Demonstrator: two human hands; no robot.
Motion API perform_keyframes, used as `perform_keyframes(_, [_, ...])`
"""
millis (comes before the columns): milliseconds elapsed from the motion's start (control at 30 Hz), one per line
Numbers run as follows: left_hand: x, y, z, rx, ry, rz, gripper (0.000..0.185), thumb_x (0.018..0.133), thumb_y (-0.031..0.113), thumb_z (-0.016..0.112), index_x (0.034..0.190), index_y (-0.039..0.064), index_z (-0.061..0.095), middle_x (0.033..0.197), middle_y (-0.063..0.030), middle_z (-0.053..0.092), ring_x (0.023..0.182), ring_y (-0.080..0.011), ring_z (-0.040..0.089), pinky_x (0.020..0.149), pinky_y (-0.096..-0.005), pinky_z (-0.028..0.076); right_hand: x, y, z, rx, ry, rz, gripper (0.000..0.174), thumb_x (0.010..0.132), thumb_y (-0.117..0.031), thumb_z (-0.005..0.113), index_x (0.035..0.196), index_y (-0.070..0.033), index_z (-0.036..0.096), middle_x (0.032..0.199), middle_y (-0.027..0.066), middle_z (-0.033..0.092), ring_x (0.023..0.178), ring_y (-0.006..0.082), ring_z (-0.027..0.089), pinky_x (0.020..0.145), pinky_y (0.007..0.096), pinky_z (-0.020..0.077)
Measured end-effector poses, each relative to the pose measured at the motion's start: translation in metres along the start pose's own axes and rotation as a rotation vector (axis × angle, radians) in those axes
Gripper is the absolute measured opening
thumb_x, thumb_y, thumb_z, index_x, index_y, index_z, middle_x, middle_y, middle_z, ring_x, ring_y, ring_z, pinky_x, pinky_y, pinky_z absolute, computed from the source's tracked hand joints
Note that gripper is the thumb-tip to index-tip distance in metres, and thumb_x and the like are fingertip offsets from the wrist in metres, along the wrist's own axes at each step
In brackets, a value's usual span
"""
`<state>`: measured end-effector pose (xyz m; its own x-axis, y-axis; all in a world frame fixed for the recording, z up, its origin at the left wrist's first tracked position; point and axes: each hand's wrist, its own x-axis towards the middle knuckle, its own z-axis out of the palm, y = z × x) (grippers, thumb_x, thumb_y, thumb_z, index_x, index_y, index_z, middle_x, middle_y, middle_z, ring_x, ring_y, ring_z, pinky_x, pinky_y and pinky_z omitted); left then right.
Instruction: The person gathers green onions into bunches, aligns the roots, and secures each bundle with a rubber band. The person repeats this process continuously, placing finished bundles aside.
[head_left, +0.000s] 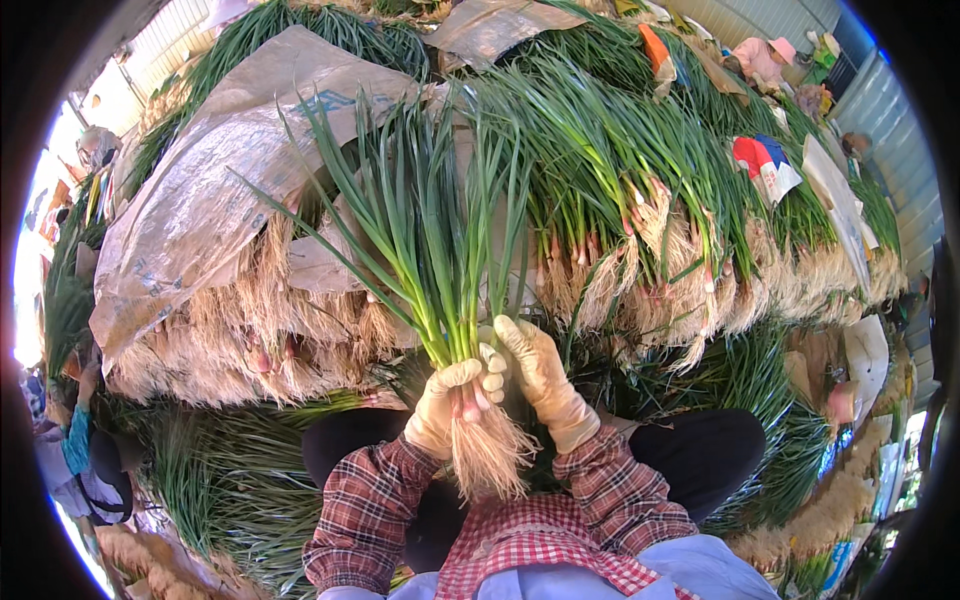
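Note:
A bunch of green onions (442, 300) stands upright before me, its green leaves fanned upward and its pale roots hanging down. My left hand (442, 401), in a cream glove, is closed round the bunch just above the reddish bulbs. My right hand (532, 371), gloved alike, is at the right side of the stems, its thumb raised and its fingers curled against the bunch; whether it grips any stems itself I cannot tell. Behind the hands lies a large heap of green onions (652, 150), roots towards me.
A woven plastic sheet (217, 165) covers the heap's left part. More green onions (225, 480) lie on the ground at both sides of my knees. Other people are at work: one at the left edge (75, 457), another in a pink hat at the upper right (761, 60).

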<state>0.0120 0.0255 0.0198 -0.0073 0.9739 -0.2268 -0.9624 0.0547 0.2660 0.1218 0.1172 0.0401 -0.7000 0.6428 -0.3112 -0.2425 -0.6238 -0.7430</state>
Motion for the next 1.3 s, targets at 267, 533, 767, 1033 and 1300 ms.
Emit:
perform_keyframes(267, [0.001,-0.003,-0.006,0.243,0.113,-0.037,0.021,0.086,0.013,0.065,0.103,0.003,0.058,0.089,-0.0065,0.062,0.073,-0.0163,0.063,0.055,-0.0234,0.052,0.004,0.048,-0.057,-1.548,0.43,-0.537,0.03,0.095,-0.032,0.059,0.078,-0.008,0.055,0.069,0.0097,0.06,0.056,0.0254,0.063,0.048,0.0341,0.0479])
perform_keyframes(533, [-0.01,0.006,0.005,0.399,0.23,-0.002,0.021,0.087,0.012,0.064,0.106,0.003,0.06,0.091,-0.0076,0.066,0.072,-0.0146,0.064,0.047,-0.0212,0.048,-0.003,0.02,-0.092,-1.688,0.271,-0.087,0.025,0.089,-0.033,0.058,0.1,-0.011,0.062,0.086,0.0148,0.059,0.075,0.0324,0.062,0.063,0.0451,0.0505])
perform_keyframes(767, [-0.003,-0.007,0.0,0.532,0.388,0.0,0.019,0.089,0.01,0.058,0.098,-0.005,0.064,0.076,-0.0141,0.068,0.046,-0.0149,0.057,0.041,-0.0225,0.046,0.035,0.0,-0.016,-1.747,0.223,-0.159,0.042,0.098,-0.041,0.049,0.082,-0.003,0.058,0.073,0.018,0.061,0.061,0.0353,0.062,0.054,0.0441,0.0502])
perform_keyframes(1033, [0.008,-0.005,0.012,0.316,0.253,0.074,0.024,0.089,0.015,0.064,0.107,-0.001,0.06,0.08,-0.0065,0.066,0.062,-0.0133,0.062,0.044,-0.0182,0.046,0.053,0.045,-0.038,-0.411,0.228,-0.214,0.022,0.099,-0.022,0.051,0.103,-0.003,0.06,0.08,0.0046,0.066,0.064,0.0187,0.059,0.057,0.0301,0.0491])
perform_keyframes(1300, [-0.011,0.031,0.018,0.185,-0.116,0.125,0.03,0.084,0.018,0.072,0.102,0.003,0.053,0.081,-0.0036,0.055,0.062,-0.0115,0.055,0.045,-0.0189,0.043,0.018,-0.004,-0.071,-1.982,-0.388,0.036,0.016,0.09,-0.018,0.057,0.1,-0.007,0.064,0.086,0.0079,0.063,0.077,0.026,0.065,0.067,0.0369,0.0536])
